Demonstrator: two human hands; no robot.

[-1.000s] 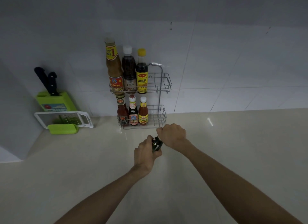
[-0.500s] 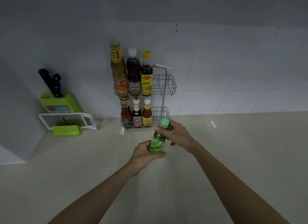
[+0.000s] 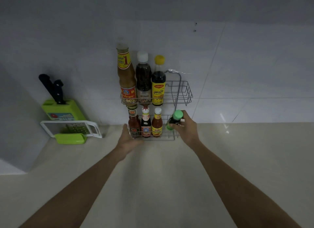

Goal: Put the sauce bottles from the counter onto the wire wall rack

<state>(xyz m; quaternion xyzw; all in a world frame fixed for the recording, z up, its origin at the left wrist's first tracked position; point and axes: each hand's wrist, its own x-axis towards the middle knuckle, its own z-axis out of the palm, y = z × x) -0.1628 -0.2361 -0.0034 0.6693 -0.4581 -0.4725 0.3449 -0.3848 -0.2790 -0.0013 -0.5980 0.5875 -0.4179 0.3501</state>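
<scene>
A two-tier wire wall rack [image 3: 186, 93] hangs on the tiled wall above the counter. Its upper shelf holds three tall bottles [image 3: 143, 81] on the left. Three small sauce bottles [image 3: 146, 124] stand on the left of the lower shelf. My right hand [image 3: 186, 129] grips a small dark bottle with a green cap [image 3: 176, 117], tilted, at the right end of the lower shelf. My left hand [image 3: 128, 139] is open, fingers apart, at the lower shelf's left front corner, beside the leftmost small bottle.
A green knife block [image 3: 62, 109] with two black-handled knives stands at the back left. A white and green grater [image 3: 73, 130] lies in front of it. The beige counter [image 3: 237, 151] stretches right, and a grey wall corner juts in at the far left.
My left hand let go of the green-capped bottle and moved left to the rack's lower corner. My right hand carried the bottle up and forward to the lower shelf's right end.
</scene>
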